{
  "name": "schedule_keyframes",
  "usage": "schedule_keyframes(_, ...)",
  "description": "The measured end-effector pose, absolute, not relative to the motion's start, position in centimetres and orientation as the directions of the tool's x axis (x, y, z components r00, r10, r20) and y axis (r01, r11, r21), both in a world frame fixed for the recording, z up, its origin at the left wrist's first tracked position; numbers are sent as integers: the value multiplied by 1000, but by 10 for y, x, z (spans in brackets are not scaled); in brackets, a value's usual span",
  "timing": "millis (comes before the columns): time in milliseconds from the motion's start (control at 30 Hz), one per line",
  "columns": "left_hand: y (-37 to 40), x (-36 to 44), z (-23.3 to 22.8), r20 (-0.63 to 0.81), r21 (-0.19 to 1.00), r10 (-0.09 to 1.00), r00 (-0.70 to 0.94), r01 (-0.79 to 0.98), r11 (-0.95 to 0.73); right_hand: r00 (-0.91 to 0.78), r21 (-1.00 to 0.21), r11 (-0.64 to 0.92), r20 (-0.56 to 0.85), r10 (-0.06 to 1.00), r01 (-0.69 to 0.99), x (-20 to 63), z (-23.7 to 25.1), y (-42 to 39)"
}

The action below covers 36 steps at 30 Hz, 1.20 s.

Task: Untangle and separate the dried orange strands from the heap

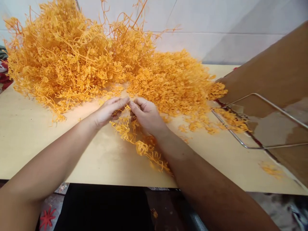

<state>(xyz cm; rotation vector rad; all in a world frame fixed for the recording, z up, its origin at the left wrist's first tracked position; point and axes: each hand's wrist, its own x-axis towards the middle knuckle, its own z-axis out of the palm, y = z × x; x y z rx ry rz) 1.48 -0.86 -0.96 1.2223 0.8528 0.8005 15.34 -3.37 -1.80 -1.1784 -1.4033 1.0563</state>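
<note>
Where the pale worktop (pixel 36 141) meets the large orange plastic sprig pile (pixel 96 61), both hands brought together at the near edge of that pile. Left hand (pixel 108 110) and right hand (pixel 145 115) each pinched shut, fingertips touching, on one orange sprig cluster (pixel 130 134) trailing toward the worktop edge. Wire frame (pixel 255 128) and brown board (pixel 271 70) lying to the right, apart from both hands.

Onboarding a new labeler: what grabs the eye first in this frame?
A big tangled orange plastic pile fills the back of the pale table. At the middle, the left hand and right hand meet fingertip to fingertip, pinching an orange sprig. At right, a bent wire frame overlaps a brown board.
</note>
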Motion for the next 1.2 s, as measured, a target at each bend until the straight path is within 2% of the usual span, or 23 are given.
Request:
schedule_keyframes(100,-14,23,-14,-4,999,900,436,36,-12,-4,-985,114,114,993,132,151,-19,-33)
schedule_keyframes(167,-14,27,-18,33,998,914,405,36,-52,-4,-987,105,106,994,124,151,-19,-32)
schedule_keyframes(267,-12,29,-19,21,999,933,359,27,-33,3,-987,115,116,993,113,152,-22,-31)
schedule_keyframes(467,-3,27,-17,-23,999,975,223,-41,33,137,-978,208,209,968,28,151,-24,-31)
schedule_keyframes(633,-3,30,-14,-94,986,973,209,-117,121,84,-965,235,226,971,-118,149,-20,-32)
schedule_keyframes(833,11,16,-8,-215,948,976,18,-237,213,50,-929,186,179,982,-319,161,-2,-40)
schedule_keyframes(967,11,12,-7,-177,972,970,168,-123,199,150,-918,181,135,979,-354,163,-1,-38)
schedule_keyframes(1200,-1,8,-4,-160,983,886,436,-13,184,269,-951,292,255,929,-104,165,-14,-23)
